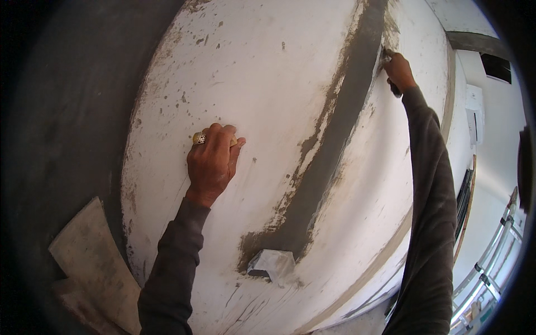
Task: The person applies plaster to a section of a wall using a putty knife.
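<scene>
A white wall [262, 72] fills the middle of the view, crossed by a slanting band of grey plaster [340, 128] with ragged edges. High on the right, my right hand [399, 71] is closed round the dark handle of a trowel-like tool [396, 90]. The tool's front end meets the right edge of the grey band; its blade is mostly hidden. My left hand [211, 162] is against the wall left of the band, its fingers closed on a small tan block [233, 142] that is largely covered. A patterned ring [200, 138] shows on that hand.
Clear plastic [273, 263] covers an opening at the band's foot. Dusty boards [97, 257] lean at the lower left beside a dark grey wall [67, 111]. An aluminium ladder [488, 273] stands at the far right, near a white wall box [474, 114].
</scene>
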`<state>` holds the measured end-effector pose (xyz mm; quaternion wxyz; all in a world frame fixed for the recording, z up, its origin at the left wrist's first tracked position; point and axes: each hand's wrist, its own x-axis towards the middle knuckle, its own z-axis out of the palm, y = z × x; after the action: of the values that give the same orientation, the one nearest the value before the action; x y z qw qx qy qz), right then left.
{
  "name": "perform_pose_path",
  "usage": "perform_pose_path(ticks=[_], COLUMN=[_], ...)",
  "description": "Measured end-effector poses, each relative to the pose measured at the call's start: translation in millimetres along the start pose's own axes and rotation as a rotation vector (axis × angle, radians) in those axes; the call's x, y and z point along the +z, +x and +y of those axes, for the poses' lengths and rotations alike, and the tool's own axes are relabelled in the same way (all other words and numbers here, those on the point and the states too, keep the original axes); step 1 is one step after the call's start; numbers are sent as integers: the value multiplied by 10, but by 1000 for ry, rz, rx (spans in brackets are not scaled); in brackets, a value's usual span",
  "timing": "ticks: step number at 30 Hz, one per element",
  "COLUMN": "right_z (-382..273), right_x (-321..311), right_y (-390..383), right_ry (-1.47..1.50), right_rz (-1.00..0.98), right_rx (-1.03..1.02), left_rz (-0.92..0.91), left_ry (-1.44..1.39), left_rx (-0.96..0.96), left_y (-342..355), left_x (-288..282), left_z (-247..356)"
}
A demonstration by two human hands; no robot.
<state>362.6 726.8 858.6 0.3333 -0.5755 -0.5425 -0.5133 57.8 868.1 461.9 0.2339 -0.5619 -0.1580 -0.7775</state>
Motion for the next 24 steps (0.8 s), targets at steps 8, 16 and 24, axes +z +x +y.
perform_pose_path(ticks=[8,16,24], right_z=[11,-135,-64], right_x=[277,40,73], right_y=[-421,-103,-148], right_ry=[-245,-50,-186], right_rz=[134,38,-7], right_rx=[-124,90,16], left_rz=[10,2,27], left_ry=[15,-6,7], left_rx=[24,-14,14], left_y=[18,19,7], left_x=[-5,-13,18], left_z=[-2,-3,-1])
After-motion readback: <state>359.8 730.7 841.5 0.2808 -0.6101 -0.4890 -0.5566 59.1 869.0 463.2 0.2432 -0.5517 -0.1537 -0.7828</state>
